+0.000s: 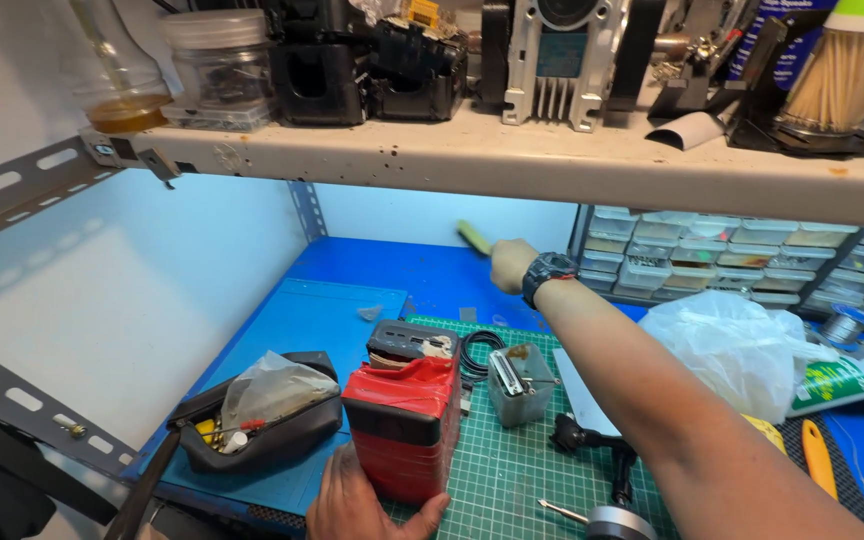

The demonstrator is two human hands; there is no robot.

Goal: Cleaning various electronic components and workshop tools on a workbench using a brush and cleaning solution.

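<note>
My right hand (512, 265) reaches far back over the bench and is closed around a small brush with a pale green handle (474, 237). A dark watch (550, 276) sits on that wrist. My left hand (362, 505) rests at the near edge, touching the bottom of a red block wrapped in tape (404, 425), which stands on the green cutting mat (512, 470). A small grey metal box (520, 385) stands just right of the red block.
A black pouch with a plastic bag (257, 410) lies at left on a blue mat (322, 320). Coiled black cable (477, 355), a crumpled plastic bag (737, 345), a tube (837, 385), parts drawers (742, 255) and a cluttered shelf (512, 155) overhead surround the bench.
</note>
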